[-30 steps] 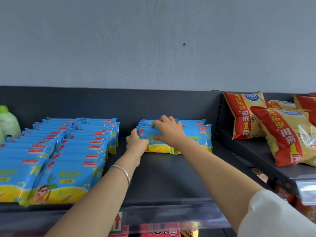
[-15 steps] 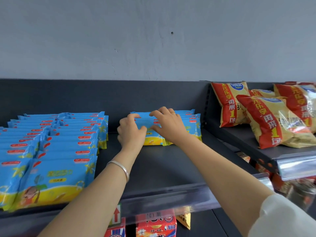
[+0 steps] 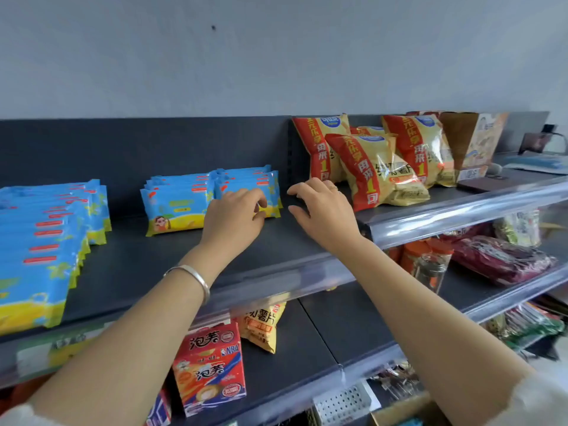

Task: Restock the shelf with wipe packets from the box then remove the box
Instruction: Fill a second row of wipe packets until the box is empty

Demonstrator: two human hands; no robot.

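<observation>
Dark grey shelf (image 3: 147, 265): my left hand (image 3: 233, 222) pinches blue-yellow plastic wipe packet stack (image 3: 249, 183) at front; right hand (image 3: 322, 213) open alongside.

Right hand (image 3: 322, 210): formerly laid on top of the wipe packet stack (image 3: 178, 204), now lifted clear and held just right of it, apart from it, palm down, loosely spread. Left hand (image 3: 233, 219): shifted from the stack's left front corner to its right front, fingers (image 3: 258, 202) curled on the front packet's yellow edge.
</observation>
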